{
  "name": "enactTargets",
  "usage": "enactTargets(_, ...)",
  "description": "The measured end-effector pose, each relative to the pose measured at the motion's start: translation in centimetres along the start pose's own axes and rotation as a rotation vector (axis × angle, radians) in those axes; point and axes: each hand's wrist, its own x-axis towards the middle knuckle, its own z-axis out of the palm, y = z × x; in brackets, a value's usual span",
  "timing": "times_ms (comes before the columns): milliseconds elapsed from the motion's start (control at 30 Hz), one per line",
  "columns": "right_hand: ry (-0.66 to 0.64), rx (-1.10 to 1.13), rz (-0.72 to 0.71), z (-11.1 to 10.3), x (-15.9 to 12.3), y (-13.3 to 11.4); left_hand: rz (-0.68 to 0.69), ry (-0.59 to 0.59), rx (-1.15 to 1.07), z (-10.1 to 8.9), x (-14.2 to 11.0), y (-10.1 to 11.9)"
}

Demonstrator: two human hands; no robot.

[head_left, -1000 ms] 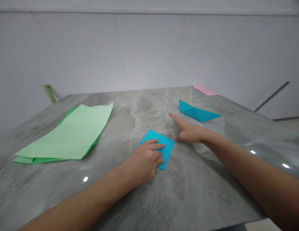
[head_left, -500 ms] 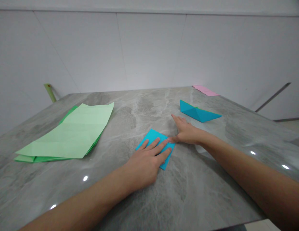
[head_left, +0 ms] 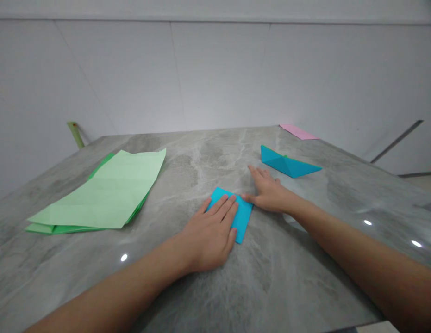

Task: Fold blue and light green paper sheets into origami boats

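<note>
A folded square of blue paper lies flat on the grey marbled table in front of me. My left hand rests flat across its left part, palm down with the fingers stretched out, hiding much of it. At the paper's right corner, the thumb of my right hand touches the edge, while the other fingers stretch forward over the tabletop. Just beyond that hand sits a folded blue paper boat, its points to the left and right.
Light green paper sheets lie stacked at the left, darker green ones beneath. A pink sheet is at the far right edge of the table. Behind the table rises a white wall.
My left hand has slid slightly back and left on the blue paper, and its fingers have drawn closer together. My right hand has stayed nearly in place.
</note>
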Motion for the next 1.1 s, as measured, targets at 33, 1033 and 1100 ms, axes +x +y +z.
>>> enactTargets(33, -0.018, 0.006, -0.023, 0.0, -0.1, 0.0, -0.005, 0.003, 0.003, 0.0, 0.0, 0.0)
enactTargets(1033, -0.122, 0.046, -0.157, -1.6, -0.1, 2.1, -0.094, -0.021, -0.111, -1.0, 0.0, -0.3)
enactTargets(1100, -0.134, 0.055, -0.172, -1.6, -0.3, 1.7, -0.104, -0.034, -0.116, -1.1, 0.0, -0.2)
